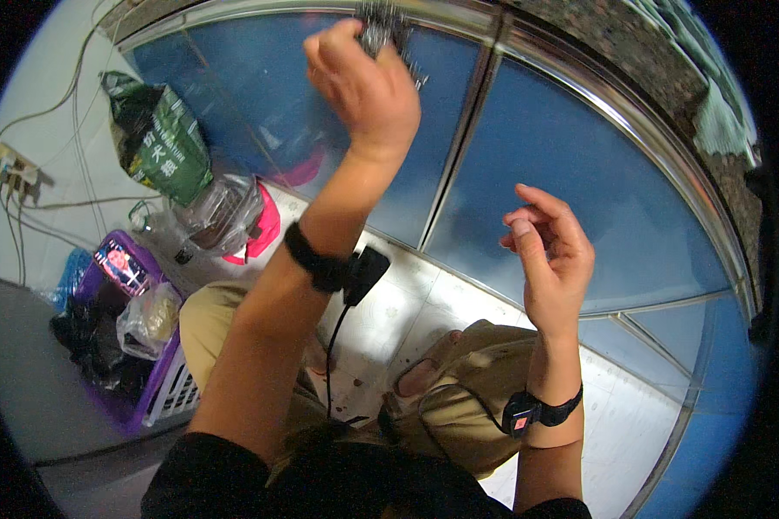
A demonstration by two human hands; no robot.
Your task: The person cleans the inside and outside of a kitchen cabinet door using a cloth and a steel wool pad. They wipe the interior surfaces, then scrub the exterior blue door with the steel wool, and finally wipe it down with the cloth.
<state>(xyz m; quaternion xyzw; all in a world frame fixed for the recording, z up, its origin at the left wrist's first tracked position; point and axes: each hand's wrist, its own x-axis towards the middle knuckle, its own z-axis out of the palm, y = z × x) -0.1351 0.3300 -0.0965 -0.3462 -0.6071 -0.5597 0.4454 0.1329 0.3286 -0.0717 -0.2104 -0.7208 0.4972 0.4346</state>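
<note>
My left hand (370, 84) is raised at the top of the view with curled fingers. It grips a shiny, dark metallic mesh, seemingly a steel wool scourer (383, 32), which is blurred and lies by the metal trim (272, 16) of a cabinet. Blue glossy cabinet doors (558, 181) fill the space behind both hands. Lower and to the right, my right hand (552, 259) hangs before one door, holding nothing, its fingers loosely bent and thumb near the fingertips. Each forearm wears a black strap with a small device and a cable.
A speckled stone countertop (630, 58) bears a green cloth (720, 117). On the left stand a green printed bag (172, 146), clear plastic bags (217, 211) and a purple basket (120, 409) with bags and a lit phone (122, 267). Cables run from a wall socket (13, 167) above white floor tiles (396, 311).
</note>
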